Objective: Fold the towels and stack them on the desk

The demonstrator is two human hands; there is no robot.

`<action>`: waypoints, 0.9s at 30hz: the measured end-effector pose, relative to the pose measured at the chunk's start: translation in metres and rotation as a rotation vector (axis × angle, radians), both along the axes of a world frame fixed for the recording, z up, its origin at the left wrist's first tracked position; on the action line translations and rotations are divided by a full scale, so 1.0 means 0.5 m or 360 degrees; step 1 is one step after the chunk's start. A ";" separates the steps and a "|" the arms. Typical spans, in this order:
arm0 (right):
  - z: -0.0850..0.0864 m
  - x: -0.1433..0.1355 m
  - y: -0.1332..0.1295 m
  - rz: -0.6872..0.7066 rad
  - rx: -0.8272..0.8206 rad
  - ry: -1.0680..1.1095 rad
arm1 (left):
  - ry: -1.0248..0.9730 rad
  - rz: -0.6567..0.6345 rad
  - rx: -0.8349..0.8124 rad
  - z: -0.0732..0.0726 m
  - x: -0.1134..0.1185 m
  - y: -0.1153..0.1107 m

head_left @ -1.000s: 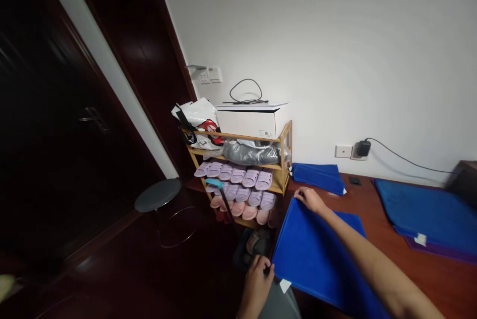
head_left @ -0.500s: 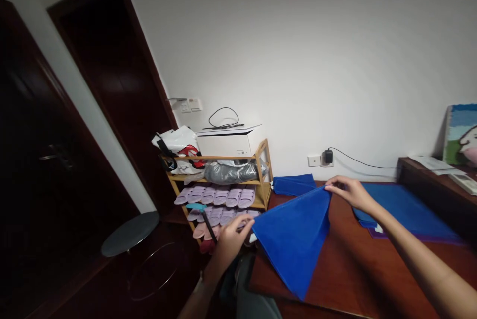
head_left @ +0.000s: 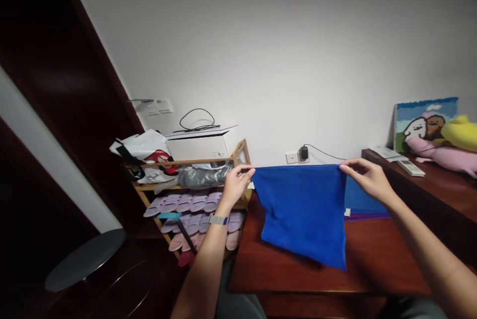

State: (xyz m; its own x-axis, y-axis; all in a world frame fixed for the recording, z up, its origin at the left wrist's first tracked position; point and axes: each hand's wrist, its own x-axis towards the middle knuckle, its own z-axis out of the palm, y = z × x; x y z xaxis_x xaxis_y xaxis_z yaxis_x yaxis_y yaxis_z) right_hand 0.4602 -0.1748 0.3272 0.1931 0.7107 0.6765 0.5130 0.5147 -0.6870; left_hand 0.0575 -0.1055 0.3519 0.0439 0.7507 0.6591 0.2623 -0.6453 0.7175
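Note:
A blue cloth (head_left: 303,209) hangs spread between my two hands, over the front part of a reddish-brown wooden table (head_left: 283,274). My left hand (head_left: 238,182) pinches its upper left corner, where a small white tag shows. At the upper right corner my right hand (head_left: 363,175) pinches the same edge, so the top is pulled straight. The lower edge hangs free and slants, with folds at the left. Behind the cloth, to the right, another blue cloth (head_left: 363,197) lies flat on the table, with a purple edge under it.
A wooden shoe rack (head_left: 242,152) with several lilac slippers (head_left: 184,203), a white box (head_left: 197,146) and bags stands left of the table. A round stool (head_left: 87,259) is farther left. On the right, a raised ledge (head_left: 443,175) holds a remote (head_left: 410,168), a picture and plush toys.
The cloth has gone from a drooping triangle to a spread sheet with a level top edge. My left hand has risen, and the view has turned right.

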 end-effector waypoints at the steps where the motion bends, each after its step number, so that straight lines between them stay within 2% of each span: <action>1: 0.002 0.010 -0.009 -0.0013 0.0003 -0.0004 | 0.0020 -0.0032 -0.0003 0.004 0.005 -0.003; 6: 0.014 0.055 -0.060 -0.0073 0.0031 -0.0002 | 0.0066 -0.0126 0.0031 0.037 0.030 -0.018; 9: 0.014 0.074 -0.067 -0.0089 0.0007 -0.0022 | 0.0071 -0.0188 -0.0005 0.049 0.056 -0.001; 15: -0.005 0.102 -0.041 -0.0096 -0.0098 -0.0027 | 0.0145 -0.0292 -0.0150 0.038 0.101 0.050; 19: -0.009 0.110 -0.040 -0.0127 -0.0084 -0.0070 | 0.0154 -0.0290 -0.0145 0.032 0.101 0.049; 27: 0.000 0.102 -0.050 -0.0172 -0.0058 -0.0100 | 0.0168 -0.0283 -0.0084 0.043 0.092 0.036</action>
